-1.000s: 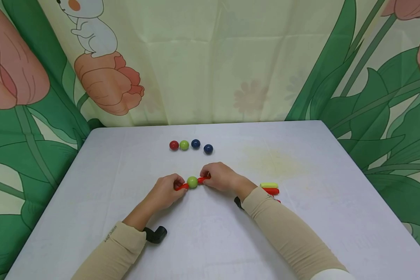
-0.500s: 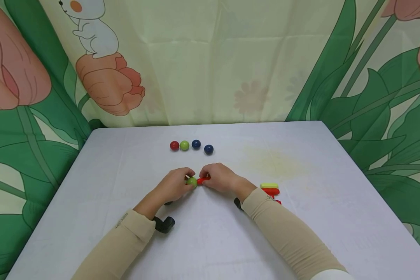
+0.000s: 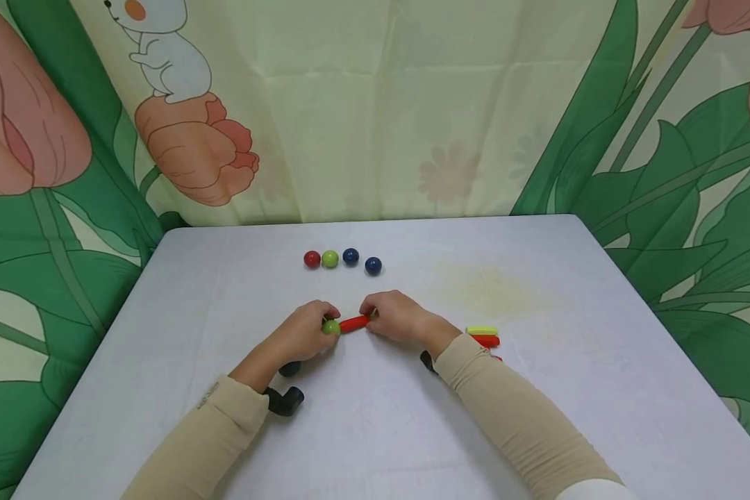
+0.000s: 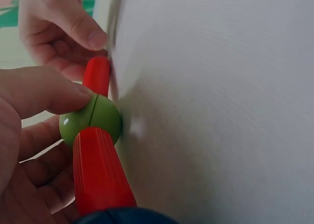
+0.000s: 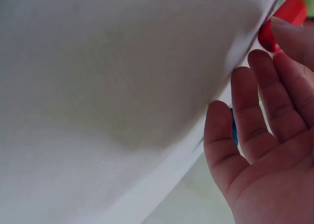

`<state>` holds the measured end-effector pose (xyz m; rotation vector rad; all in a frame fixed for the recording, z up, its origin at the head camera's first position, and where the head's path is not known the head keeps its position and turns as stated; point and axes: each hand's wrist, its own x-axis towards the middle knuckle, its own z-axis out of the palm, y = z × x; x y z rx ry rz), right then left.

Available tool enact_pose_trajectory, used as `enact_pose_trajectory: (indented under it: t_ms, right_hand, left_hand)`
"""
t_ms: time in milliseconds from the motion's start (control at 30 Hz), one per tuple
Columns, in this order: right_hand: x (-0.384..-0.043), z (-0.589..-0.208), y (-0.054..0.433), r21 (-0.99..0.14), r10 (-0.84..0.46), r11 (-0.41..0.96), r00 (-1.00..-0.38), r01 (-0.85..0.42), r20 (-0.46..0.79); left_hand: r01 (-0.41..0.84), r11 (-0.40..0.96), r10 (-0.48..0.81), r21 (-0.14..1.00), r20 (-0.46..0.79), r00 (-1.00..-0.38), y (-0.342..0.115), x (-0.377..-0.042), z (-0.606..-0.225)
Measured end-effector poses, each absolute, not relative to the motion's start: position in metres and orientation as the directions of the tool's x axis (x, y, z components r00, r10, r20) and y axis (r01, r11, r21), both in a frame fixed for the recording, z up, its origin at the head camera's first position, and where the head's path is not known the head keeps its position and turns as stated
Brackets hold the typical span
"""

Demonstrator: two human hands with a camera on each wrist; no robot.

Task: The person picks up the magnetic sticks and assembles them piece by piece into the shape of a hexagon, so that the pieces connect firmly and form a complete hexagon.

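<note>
In the head view, my left hand [image 3: 306,332] pinches a green ball [image 3: 330,327] between thumb and fingers. A red stick [image 3: 353,323] extends from the ball's right side. My right hand [image 3: 398,317] holds that stick's far end with thumb and fingertip; its other fingers are spread in the right wrist view. A second, ribbed red stick [image 4: 100,170] juts from the ball's other side in the left wrist view. At that stick's near end sits a dark blue ball [image 4: 127,216], partly cut off by the frame. The joined pieces are held above the white table.
A red ball [image 3: 312,259], another green ball [image 3: 330,259] and two dark blue balls [image 3: 373,266] stand in a row toward the back. Beside the right forearm lie a yellow-green stick [image 3: 481,330] and red sticks [image 3: 486,341], partly hidden by the sleeve. A printed curtain [image 3: 375,111] hangs behind the table.
My left hand has moved from the left red stick onto the green ball, then slightly left with it. More of the right red stick shows, and the dark blue ball has come into view below the left hand.
</note>
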<state>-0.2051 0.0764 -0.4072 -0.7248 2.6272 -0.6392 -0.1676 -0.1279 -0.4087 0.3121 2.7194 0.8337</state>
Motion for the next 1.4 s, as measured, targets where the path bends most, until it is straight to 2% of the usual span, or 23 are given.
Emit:
enact_pose_trajectory:
  t_ms: [433, 667, 1000, 1233, 1400]
  right_hand:
    - [-0.211, -0.401, 0.085, -0.514, -0.526, 0.776, -0.825, -0.366, -0.207]
    - [-0.236, -0.391, 0.093, -0.545, -0.464, 0.781, -0.867, -0.305, -0.180]
    - [-0.269, -0.388, 0.097, -0.481, -0.402, 0.828, -0.903, -0.289, -0.150]
    - [-0.280, -0.392, 0.089, -0.453, -0.418, 0.835, -0.896, -0.313, -0.151]
    - [-0.284, -0.396, 0.081, -0.447, -0.423, 0.843, -0.883, -0.300, -0.206]
  left_hand:
    - [0.139, 0.833, 0.286, 0.536, -0.201, -0.937, -0.124, -0.173, -0.408]
    - [0.121, 0.841, 0.259, 0.527, -0.195, -0.946, -0.124, -0.173, -0.414]
    - [0.107, 0.824, 0.244, 0.556, -0.179, -0.953, -0.129, -0.170, -0.414]
    - [0.099, 0.799, 0.245, 0.593, -0.171, -0.954, -0.133, -0.171, -0.417]
    - [0.088, 0.798, 0.230, 0.596, -0.166, -0.959, -0.133, -0.171, -0.418]
